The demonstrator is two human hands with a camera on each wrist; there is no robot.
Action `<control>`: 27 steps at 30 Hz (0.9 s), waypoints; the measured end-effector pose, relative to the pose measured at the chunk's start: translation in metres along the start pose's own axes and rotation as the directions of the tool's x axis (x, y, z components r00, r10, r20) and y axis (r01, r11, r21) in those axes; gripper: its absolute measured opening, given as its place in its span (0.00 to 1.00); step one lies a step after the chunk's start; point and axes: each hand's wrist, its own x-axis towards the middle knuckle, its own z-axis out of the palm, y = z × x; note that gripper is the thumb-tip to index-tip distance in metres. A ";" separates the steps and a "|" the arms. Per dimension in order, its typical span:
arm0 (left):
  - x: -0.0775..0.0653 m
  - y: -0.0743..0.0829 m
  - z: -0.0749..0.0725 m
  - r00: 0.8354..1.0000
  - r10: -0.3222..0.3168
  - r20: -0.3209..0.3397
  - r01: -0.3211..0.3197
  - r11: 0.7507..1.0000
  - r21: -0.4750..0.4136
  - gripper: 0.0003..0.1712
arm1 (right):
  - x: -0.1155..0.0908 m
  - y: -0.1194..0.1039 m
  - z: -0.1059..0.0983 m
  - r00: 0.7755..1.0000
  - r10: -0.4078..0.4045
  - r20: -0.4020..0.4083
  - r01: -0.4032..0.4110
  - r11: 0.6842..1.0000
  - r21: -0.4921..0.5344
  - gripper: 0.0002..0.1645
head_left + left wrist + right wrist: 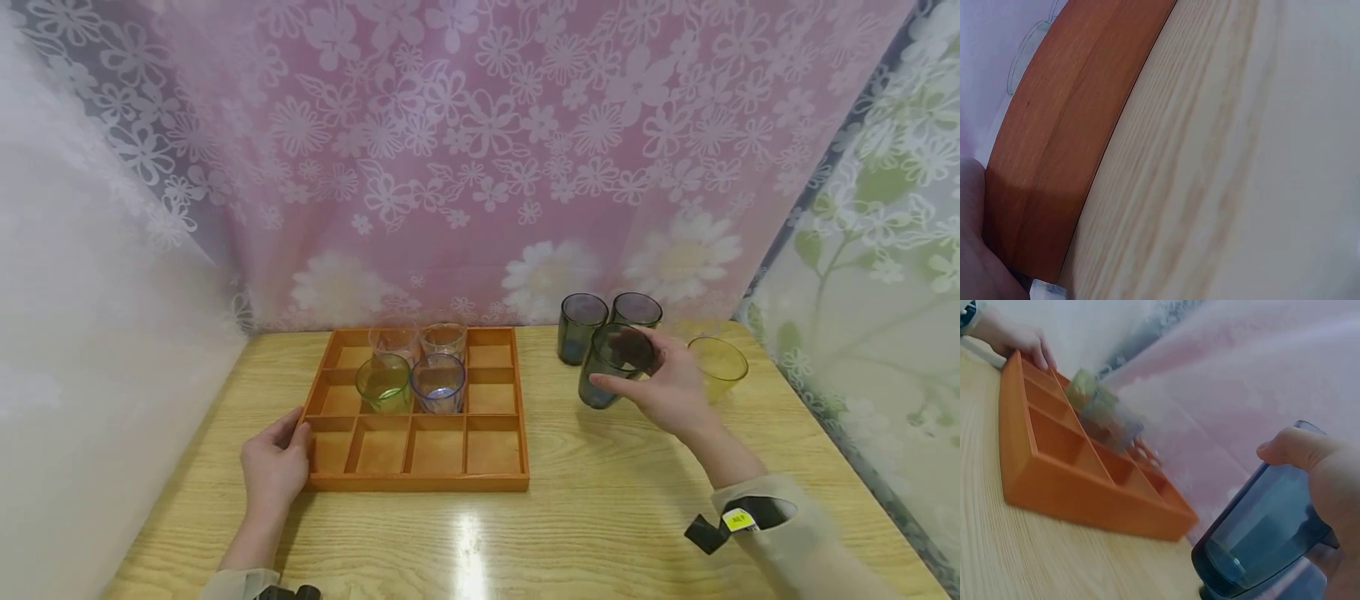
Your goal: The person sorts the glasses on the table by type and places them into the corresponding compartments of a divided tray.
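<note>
My right hand [675,390] grips a dark grey glass [598,379] around its side, thumb towards the front. In the right wrist view that glass [1254,531] is tilted, its base close over the table. My left hand [272,467] holds the left edge of a divided wooden tray [416,482], its fingertips at the rim. The tray's middle row holds a green glass [384,387] and a blue glass [438,387] side by side. Behind them, in the back row, stand two clear glasses, one pinkish [392,340] and one plain [444,337].
Two more dark grey glasses, a left one [573,340] and a right one [636,307], stand at the back of the wooden table [600,500]. A yellow glass [722,367] is to the right of my right hand. A flowered curtain [480,167] hangs behind the table.
</note>
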 end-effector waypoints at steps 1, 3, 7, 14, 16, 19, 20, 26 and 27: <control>0.000 0.000 0.000 1.000 -0.001 0.001 0.001 1.000 0.001 0.18 | 0.000 -0.003 0.003 1.000 -0.005 0.009 0.004 1.000 0.008 0.42; 0.001 0.000 0.000 1.000 -0.002 0.002 0.002 1.000 0.002 0.18 | 0.001 -0.009 0.011 1.000 -0.001 0.027 0.001 1.000 0.019 0.44; 0.002 -0.001 0.001 1.000 0.009 -0.001 -0.009 1.000 0.000 0.18 | 0.001 -0.021 0.026 0.998 0.013 0.063 -0.015 0.999 0.032 0.46; 0.003 -0.003 0.002 0.999 0.034 -0.013 -0.034 0.999 0.005 0.18 | 0.004 -0.037 0.055 0.994 -0.041 0.106 0.028 0.991 0.128 0.44; 0.003 -0.003 0.003 0.999 0.039 -0.016 -0.038 0.999 0.007 0.17 | 0.005 -0.041 0.063 0.992 -0.059 0.112 0.043 0.989 0.140 0.44; 0.003 -0.003 0.002 0.999 0.037 -0.015 -0.037 0.999 0.010 0.17 | 0.006 -0.046 0.074 0.989 -0.086 0.120 0.068 0.987 0.147 0.43; 0.003 -0.002 0.002 0.999 0.033 -0.013 -0.033 0.999 0.008 0.17 | 0.007 -0.048 0.078 0.988 -0.094 0.123 0.075 0.985 0.152 0.42; 0.003 -0.002 0.002 1.000 0.025 -0.014 -0.025 1.000 0.012 0.17 | 0.010 -0.058 0.103 0.977 -0.137 0.163 0.101 0.972 0.214 0.39; 0.002 -0.002 0.002 1.000 0.027 -0.017 -0.026 1.000 0.009 0.17 | 0.010 -0.060 0.107 0.975 -0.140 0.171 0.100 0.970 0.220 0.39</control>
